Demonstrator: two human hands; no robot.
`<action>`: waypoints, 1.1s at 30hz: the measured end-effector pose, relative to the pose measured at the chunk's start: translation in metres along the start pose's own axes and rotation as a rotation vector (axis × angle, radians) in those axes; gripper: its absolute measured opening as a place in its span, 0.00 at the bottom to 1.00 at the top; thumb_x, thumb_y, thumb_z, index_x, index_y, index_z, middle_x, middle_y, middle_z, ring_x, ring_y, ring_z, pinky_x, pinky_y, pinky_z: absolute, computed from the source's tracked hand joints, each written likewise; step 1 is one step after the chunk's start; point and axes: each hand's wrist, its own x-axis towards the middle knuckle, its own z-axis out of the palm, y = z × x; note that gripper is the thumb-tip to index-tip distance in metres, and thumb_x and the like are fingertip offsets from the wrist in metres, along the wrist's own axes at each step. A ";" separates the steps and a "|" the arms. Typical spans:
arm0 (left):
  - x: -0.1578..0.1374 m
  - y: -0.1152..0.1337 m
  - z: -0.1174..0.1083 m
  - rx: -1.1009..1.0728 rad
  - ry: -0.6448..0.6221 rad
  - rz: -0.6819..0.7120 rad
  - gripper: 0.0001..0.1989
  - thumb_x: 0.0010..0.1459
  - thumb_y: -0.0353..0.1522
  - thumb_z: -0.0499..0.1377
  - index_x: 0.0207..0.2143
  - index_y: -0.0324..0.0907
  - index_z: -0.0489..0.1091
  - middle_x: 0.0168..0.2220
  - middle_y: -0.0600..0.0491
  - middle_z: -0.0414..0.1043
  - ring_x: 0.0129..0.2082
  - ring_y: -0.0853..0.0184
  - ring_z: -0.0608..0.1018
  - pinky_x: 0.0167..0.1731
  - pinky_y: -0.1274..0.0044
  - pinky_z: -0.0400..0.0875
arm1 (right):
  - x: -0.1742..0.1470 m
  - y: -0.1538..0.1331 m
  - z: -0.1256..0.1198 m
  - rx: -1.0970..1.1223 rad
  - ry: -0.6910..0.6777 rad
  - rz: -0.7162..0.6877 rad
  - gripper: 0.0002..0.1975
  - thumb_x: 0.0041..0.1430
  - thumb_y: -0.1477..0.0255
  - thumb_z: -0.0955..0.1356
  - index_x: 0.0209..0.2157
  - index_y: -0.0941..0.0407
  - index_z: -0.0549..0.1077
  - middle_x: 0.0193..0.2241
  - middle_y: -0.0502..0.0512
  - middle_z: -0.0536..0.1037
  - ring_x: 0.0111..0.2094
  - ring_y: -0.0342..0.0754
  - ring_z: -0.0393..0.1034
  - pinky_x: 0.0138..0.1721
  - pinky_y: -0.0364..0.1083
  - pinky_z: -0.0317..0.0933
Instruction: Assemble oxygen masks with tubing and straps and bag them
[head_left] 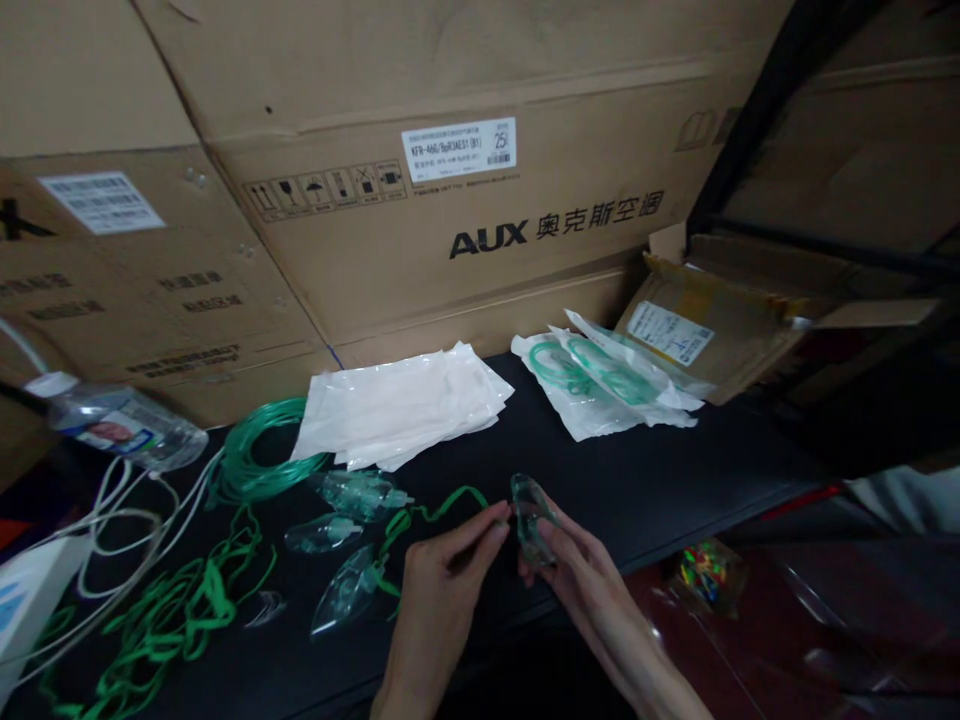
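Note:
My right hand (570, 555) is wrapped round a clear, green-tinted oxygen mask (531, 515), held on its side above the black tabletop. Close to the mask's left edge, my left hand (461, 565) pinches thumb and finger together. A green elastic strap (442, 505) runs up to those fingertips and seems held in them; its end is hidden. Left of my left hand lie more clear masks (349, 590) and a tangle of green straps (202, 605). A coil of green tubing (262, 455) rests behind them.
White pouches (401, 405) lie stacked at the back, with packs of green tubing (600, 375) to their right. Large cardboard boxes (375, 270) wall off the rear. On the left are a water bottle (127, 425) and white cables (142, 530); an open carton (675, 325) stands right.

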 end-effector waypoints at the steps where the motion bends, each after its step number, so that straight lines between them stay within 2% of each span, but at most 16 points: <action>1: 0.002 0.000 -0.002 0.077 0.027 0.063 0.11 0.62 0.36 0.64 0.45 0.50 0.84 0.42 0.53 0.86 0.38 0.63 0.86 0.43 0.74 0.81 | 0.002 0.002 0.000 -0.049 -0.005 -0.016 0.25 0.64 0.59 0.73 0.58 0.55 0.76 0.40 0.57 0.82 0.31 0.45 0.72 0.35 0.46 0.68; 3: 0.006 0.002 -0.005 0.223 0.121 0.241 0.09 0.63 0.36 0.63 0.40 0.48 0.85 0.36 0.52 0.82 0.30 0.65 0.83 0.34 0.75 0.81 | 0.008 0.005 0.000 -0.157 -0.033 -0.063 0.25 0.67 0.56 0.69 0.60 0.55 0.73 0.42 0.57 0.81 0.30 0.45 0.74 0.34 0.48 0.69; 4: 0.008 0.003 -0.006 0.292 0.181 0.333 0.09 0.64 0.35 0.62 0.38 0.47 0.84 0.35 0.51 0.79 0.29 0.65 0.81 0.31 0.76 0.79 | 0.010 0.006 0.000 -0.209 -0.042 -0.088 0.25 0.68 0.54 0.68 0.60 0.54 0.71 0.43 0.58 0.80 0.30 0.46 0.75 0.33 0.48 0.70; 6: 0.013 0.006 -0.009 0.418 0.270 0.467 0.09 0.65 0.33 0.61 0.36 0.44 0.82 0.38 0.49 0.75 0.34 0.64 0.80 0.33 0.76 0.79 | 0.016 0.007 -0.001 -0.285 -0.042 -0.135 0.23 0.69 0.53 0.66 0.57 0.53 0.70 0.44 0.58 0.80 0.30 0.48 0.77 0.33 0.50 0.72; 7: 0.015 0.007 -0.010 0.461 0.272 0.502 0.09 0.66 0.32 0.60 0.36 0.43 0.81 0.40 0.48 0.75 0.37 0.64 0.81 0.35 0.75 0.79 | 0.018 0.007 -0.001 -0.316 -0.036 -0.157 0.21 0.69 0.53 0.66 0.55 0.52 0.69 0.43 0.57 0.80 0.30 0.48 0.78 0.32 0.50 0.73; 10: 0.023 0.009 -0.012 0.508 0.134 0.549 0.10 0.69 0.29 0.56 0.41 0.43 0.78 0.40 0.49 0.79 0.38 0.66 0.82 0.40 0.76 0.79 | 0.027 0.005 0.000 -0.425 -0.016 -0.226 0.16 0.69 0.54 0.66 0.46 0.52 0.69 0.33 0.52 0.81 0.27 0.47 0.77 0.29 0.46 0.72; 13: 0.030 0.009 -0.013 0.518 0.038 0.593 0.12 0.70 0.28 0.55 0.50 0.44 0.77 0.37 0.52 0.81 0.35 0.67 0.83 0.38 0.78 0.79 | 0.034 0.003 0.001 -0.527 -0.017 -0.265 0.15 0.69 0.55 0.67 0.42 0.53 0.71 0.26 0.49 0.79 0.23 0.47 0.75 0.24 0.43 0.71; 16: 0.035 0.008 -0.014 0.541 0.009 0.617 0.13 0.70 0.28 0.56 0.50 0.45 0.78 0.37 0.51 0.80 0.34 0.67 0.83 0.36 0.78 0.80 | 0.036 0.004 0.003 -0.596 -0.020 -0.290 0.16 0.70 0.56 0.66 0.41 0.54 0.74 0.27 0.49 0.78 0.25 0.47 0.76 0.25 0.42 0.72; 20: 0.037 0.002 -0.015 0.591 -0.047 0.641 0.13 0.69 0.28 0.58 0.51 0.49 0.78 0.39 0.53 0.80 0.37 0.68 0.84 0.39 0.80 0.81 | 0.032 0.005 0.002 -0.751 -0.036 -0.390 0.11 0.72 0.64 0.65 0.44 0.54 0.78 0.34 0.52 0.81 0.33 0.46 0.76 0.36 0.42 0.70; 23: 0.037 -0.003 -0.019 0.630 -0.042 0.687 0.13 0.68 0.31 0.61 0.52 0.53 0.78 0.39 0.56 0.79 0.36 0.70 0.84 0.39 0.82 0.81 | 0.030 0.005 0.000 -0.860 -0.087 -0.458 0.13 0.74 0.70 0.62 0.48 0.51 0.78 0.41 0.54 0.83 0.38 0.46 0.77 0.42 0.43 0.69; 27: 0.037 -0.007 -0.023 0.689 -0.076 0.771 0.12 0.69 0.32 0.58 0.50 0.51 0.79 0.40 0.54 0.82 0.38 0.68 0.85 0.40 0.81 0.82 | 0.030 0.005 -0.003 -0.883 -0.151 -0.484 0.15 0.74 0.72 0.60 0.53 0.51 0.76 0.45 0.55 0.83 0.45 0.48 0.78 0.48 0.44 0.70; 30: 0.034 -0.010 -0.020 0.685 0.002 0.781 0.09 0.68 0.33 0.60 0.47 0.51 0.79 0.38 0.57 0.81 0.35 0.70 0.85 0.36 0.84 0.81 | 0.029 0.005 -0.004 -0.865 -0.177 -0.537 0.14 0.73 0.73 0.62 0.51 0.51 0.77 0.44 0.53 0.84 0.44 0.46 0.79 0.47 0.42 0.70; 33: 0.031 -0.015 -0.015 0.627 0.118 0.753 0.06 0.66 0.33 0.63 0.44 0.53 0.77 0.36 0.61 0.78 0.31 0.74 0.82 0.34 0.86 0.78 | 0.029 0.007 -0.004 -0.839 -0.170 -0.555 0.13 0.73 0.74 0.63 0.50 0.51 0.78 0.43 0.51 0.84 0.40 0.44 0.80 0.42 0.40 0.71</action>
